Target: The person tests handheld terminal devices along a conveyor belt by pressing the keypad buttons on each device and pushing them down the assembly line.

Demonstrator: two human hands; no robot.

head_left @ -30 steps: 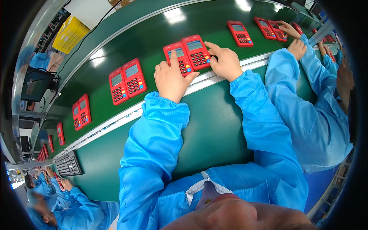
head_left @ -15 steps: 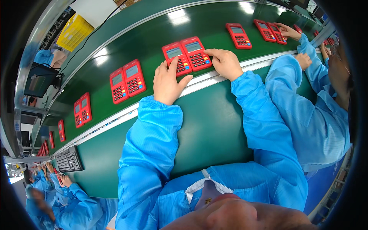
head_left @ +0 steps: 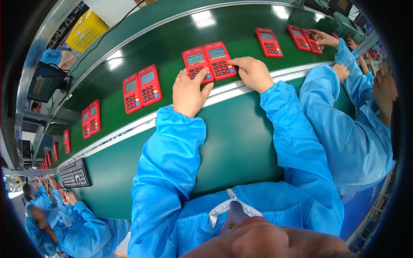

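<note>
Two red handheld card terminals with grey screens and black keypads lie side by side before me. On the left terminal (head_left: pixel 194 57) my left hand (head_left: pixel 187 95) rests with its fingers apart, the index finger over the lower keys and the thumb near the bottom edge. Beside the right terminal (head_left: pixel 216 52) is my right hand (head_left: pixel 255 74). Its index finger stretches to the keys at that terminal's right edge, while its other fingers are partly hidden. Both terminals lie flat on the green belt (head_left: pixel 172 47), and both screens are lit.
More red terminals lie along the belt, including a pair (head_left: pixel 142 88) to the left and a single one (head_left: pixel 269 43) to the right. A co-worker's hand (head_left: pixel 323 38) touches a terminal at far right. A black keyboard (head_left: pixel 74 173) lies at left, near another co-worker.
My left index finger has shifted right and down over the left terminal's keys. My right index finger still reaches the right terminal's edge. The terminals beside me have barely moved.
</note>
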